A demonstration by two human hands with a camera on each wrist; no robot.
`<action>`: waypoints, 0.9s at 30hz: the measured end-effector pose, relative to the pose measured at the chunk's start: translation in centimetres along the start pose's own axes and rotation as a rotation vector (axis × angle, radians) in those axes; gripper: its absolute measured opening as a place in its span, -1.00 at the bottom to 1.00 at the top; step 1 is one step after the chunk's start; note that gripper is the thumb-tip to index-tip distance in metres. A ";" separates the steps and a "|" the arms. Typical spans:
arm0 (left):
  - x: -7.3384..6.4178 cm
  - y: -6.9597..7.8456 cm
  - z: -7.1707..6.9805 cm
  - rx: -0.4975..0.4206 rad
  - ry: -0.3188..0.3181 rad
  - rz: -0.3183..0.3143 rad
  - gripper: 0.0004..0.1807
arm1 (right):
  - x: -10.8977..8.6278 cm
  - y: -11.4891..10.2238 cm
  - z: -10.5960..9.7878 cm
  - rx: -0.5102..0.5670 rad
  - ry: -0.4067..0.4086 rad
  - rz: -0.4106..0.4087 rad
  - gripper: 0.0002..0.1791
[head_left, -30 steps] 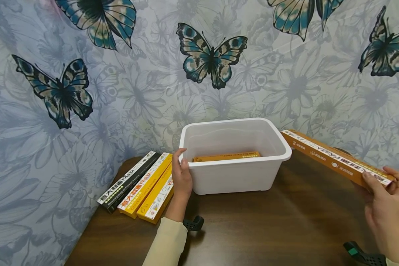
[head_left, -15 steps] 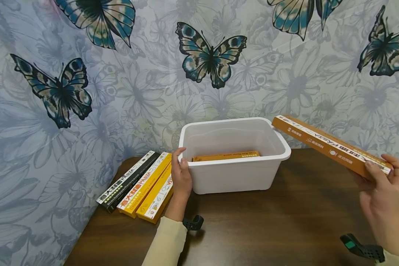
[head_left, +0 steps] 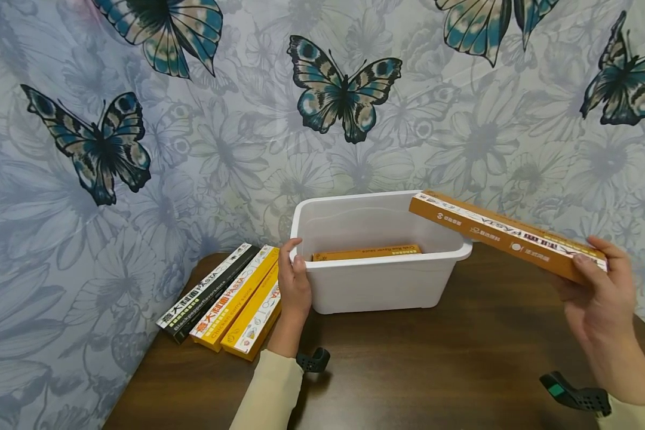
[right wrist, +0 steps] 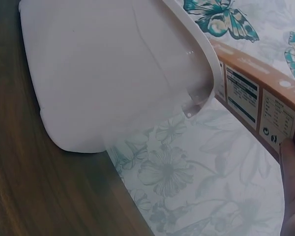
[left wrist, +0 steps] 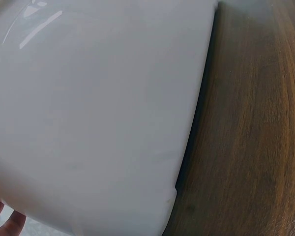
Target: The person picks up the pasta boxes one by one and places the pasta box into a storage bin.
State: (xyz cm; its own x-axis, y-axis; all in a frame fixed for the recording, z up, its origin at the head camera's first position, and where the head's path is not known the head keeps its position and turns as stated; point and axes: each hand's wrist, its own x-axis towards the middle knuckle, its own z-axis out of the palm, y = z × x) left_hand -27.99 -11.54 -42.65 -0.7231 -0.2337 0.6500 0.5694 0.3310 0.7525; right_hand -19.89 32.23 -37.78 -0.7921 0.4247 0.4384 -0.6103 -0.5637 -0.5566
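Note:
A white plastic bin [head_left: 378,286] stands on the table, with one orange pasta box [head_left: 365,253] lying inside it. My left hand [head_left: 294,280] grips the bin's left front rim; its fingertips [left wrist: 12,225] show at the corner of the left wrist view. In my right hand [head_left: 602,292] is another orange pasta box [head_left: 494,230], pinched near its right end between thumb and fingers. That box is tilted, its far end raised over the bin's right side. The right wrist view shows the held box's printed side [right wrist: 258,98] behind the bin's rim.
Left of the bin lie a black pasta box [head_left: 206,292] and two yellow pasta boxes [head_left: 236,298], side by side on the brown wooden table [head_left: 408,370]. A cloth with butterflies and flowers [head_left: 236,149] hangs close behind the bin.
My right hand has moved left with the orange pasta box, bringing its far end from beside the bin to over the bin's right part. The left hand stays on the rim.

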 end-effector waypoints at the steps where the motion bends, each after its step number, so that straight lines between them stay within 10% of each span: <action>1: 0.0 0.0 0.0 0.002 -0.001 -0.003 -0.34 | 0.1 0.1 0.0 0.004 -0.021 0.011 -0.59; 11: -0.1 -0.1 0.1 0.003 -0.005 -0.017 -0.39 | 0.2 0.8 1.2 -0.019 -0.243 0.090 -0.56; 27: 0.0 0.1 0.0 0.014 0.004 -0.006 -0.44 | 0.8 2.1 3.5 -0.108 -0.317 0.130 -0.45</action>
State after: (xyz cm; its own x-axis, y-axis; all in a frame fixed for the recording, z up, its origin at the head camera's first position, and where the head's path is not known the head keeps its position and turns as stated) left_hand -27.94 -11.47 -42.58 -0.7251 -0.2396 0.6456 0.5592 0.3423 0.7551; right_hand -21.79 28.91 -36.17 -0.8307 0.1045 0.5468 -0.5159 -0.5136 -0.6857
